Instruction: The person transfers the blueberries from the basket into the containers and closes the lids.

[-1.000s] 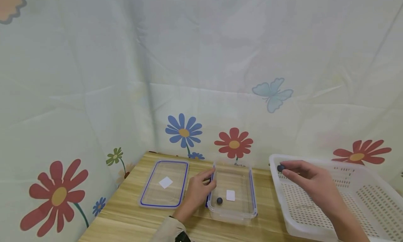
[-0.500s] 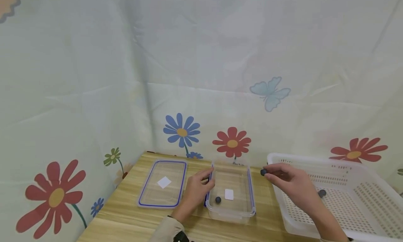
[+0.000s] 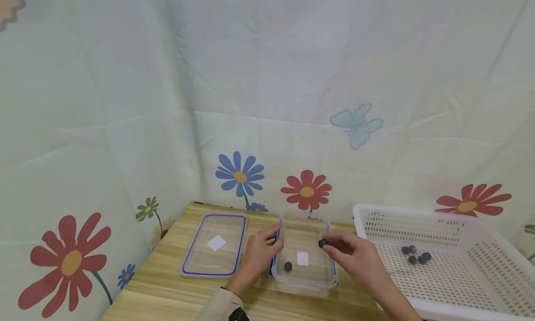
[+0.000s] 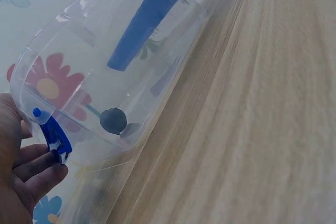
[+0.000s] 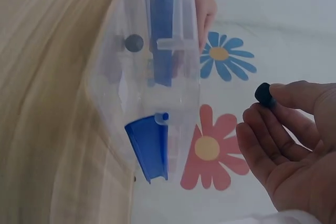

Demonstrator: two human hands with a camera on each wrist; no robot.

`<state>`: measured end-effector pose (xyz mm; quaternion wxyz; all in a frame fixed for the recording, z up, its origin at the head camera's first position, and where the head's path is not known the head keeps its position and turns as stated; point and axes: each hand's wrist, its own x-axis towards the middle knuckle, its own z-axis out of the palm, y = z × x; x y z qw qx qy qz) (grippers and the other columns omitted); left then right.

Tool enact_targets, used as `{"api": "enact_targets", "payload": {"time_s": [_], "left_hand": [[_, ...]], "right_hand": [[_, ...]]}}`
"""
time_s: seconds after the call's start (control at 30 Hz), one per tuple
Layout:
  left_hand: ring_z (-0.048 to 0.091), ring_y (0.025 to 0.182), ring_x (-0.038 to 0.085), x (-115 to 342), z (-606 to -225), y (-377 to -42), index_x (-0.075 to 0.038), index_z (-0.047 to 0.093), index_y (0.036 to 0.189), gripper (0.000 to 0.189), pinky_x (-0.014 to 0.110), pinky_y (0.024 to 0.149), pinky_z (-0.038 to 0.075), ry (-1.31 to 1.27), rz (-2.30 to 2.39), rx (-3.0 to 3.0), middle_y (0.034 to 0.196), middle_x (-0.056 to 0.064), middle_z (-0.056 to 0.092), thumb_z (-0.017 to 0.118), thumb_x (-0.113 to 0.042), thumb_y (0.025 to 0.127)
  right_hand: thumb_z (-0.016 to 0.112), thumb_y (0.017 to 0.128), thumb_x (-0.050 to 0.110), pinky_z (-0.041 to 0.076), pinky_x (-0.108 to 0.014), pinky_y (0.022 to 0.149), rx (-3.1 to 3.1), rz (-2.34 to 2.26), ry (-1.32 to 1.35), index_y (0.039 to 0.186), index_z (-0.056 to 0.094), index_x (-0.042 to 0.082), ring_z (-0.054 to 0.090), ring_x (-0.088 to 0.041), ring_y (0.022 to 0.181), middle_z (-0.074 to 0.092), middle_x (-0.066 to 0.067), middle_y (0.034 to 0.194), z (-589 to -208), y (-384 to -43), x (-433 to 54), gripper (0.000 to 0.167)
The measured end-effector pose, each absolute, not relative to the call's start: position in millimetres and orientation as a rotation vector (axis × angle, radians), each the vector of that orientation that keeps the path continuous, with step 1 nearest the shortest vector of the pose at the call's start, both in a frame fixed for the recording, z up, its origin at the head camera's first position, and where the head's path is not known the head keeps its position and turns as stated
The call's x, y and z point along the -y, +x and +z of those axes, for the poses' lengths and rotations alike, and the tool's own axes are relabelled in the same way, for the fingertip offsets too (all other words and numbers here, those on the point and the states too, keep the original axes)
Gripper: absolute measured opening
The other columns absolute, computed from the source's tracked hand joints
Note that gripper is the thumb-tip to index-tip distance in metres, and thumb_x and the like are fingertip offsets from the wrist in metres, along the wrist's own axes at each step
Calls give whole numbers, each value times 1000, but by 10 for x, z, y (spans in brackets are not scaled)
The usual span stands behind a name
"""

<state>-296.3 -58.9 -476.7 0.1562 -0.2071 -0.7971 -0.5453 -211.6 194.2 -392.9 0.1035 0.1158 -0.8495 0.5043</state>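
Note:
Between thumb and forefinger, my right hand (image 3: pixel 357 259) pinches a blueberry (image 3: pixel 322 243) above the right side of a clear plastic food container (image 3: pixel 311 280). The right wrist view shows that blueberry (image 5: pixel 264 94) at the fingertips, apart from the container. My left hand (image 3: pixel 257 255) holds the container's left side, its fingers at a blue latch (image 4: pixel 56 137) in the left wrist view. Another blueberry (image 3: pixel 288 266) lies inside, near the front left corner, beside a white label (image 3: pixel 303 258).
A clear lid with a blue seal (image 3: pixel 214 265) lies left of the container. At the right stands a white perforated basket (image 3: pixel 443 288) with several blueberries (image 3: pixel 412 259) on its bottom. Behind the wooden table (image 3: pixel 159 293) hangs a flowered curtain (image 3: pixel 267 79).
My right hand has moved left, from over the basket to over the container, with the blueberry in its pinch. The basket's blueberries have come into sight. My left hand has stayed at the container.

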Motion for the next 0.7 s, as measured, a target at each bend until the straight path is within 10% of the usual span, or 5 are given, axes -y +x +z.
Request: {"api": "enact_targets", "payload": {"time_s": [0.7], "left_hand": [[69,119,38,579,-4766,-2948,3,71,135,40,46,92,61,-583,-1548,2277,134,21,69,72,-4,96]], "right_hand": [[81,93,2,64,-29,82,2475,1351,607,107,78,4,73,-12,90,76,0,104,-4353,-2153,-1637,14]]}}
